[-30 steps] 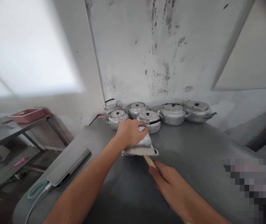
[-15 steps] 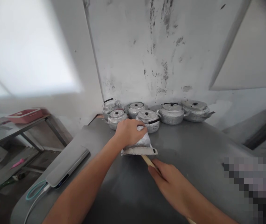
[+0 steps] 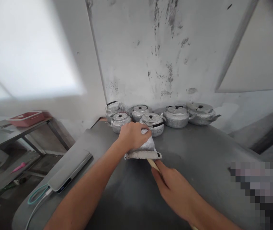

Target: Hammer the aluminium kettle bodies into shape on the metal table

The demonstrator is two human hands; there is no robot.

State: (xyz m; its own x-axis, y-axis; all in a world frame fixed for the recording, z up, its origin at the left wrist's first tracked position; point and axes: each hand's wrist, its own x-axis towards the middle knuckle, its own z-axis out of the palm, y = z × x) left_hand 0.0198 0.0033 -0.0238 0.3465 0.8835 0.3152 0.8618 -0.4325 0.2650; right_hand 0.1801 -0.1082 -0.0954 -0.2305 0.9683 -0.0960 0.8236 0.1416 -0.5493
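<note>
My left hand (image 3: 134, 135) is closed over a small silver metal kettle (image 3: 147, 144), tipped on its side with its pale rim (image 3: 143, 155) facing me. Dark holes show at the rim's ends. A light wooden stick (image 3: 153, 165) is gripped in my right hand (image 3: 168, 180), fingers wrapped round it. The stick's far end disappears at the kettle's mouth, so its tip is hidden. Its rear end comes out below my right wrist. Behind my left hand stand several silver kettles with black knobs, the nearest being a lidded kettle (image 3: 152, 123).
All this is on a dark grey table (image 3: 198, 153) against a stained wall. On its left side lies a grey power bank (image 3: 70, 172) with a cable. A pixelated patch covers the right edge. Further left, a red tray (image 3: 26, 118) sits on a metal shelf.
My right hand has shifted slightly forward with the stick, towards the kettle's mouth. The left hand and the kettle stay almost where they were.
</note>
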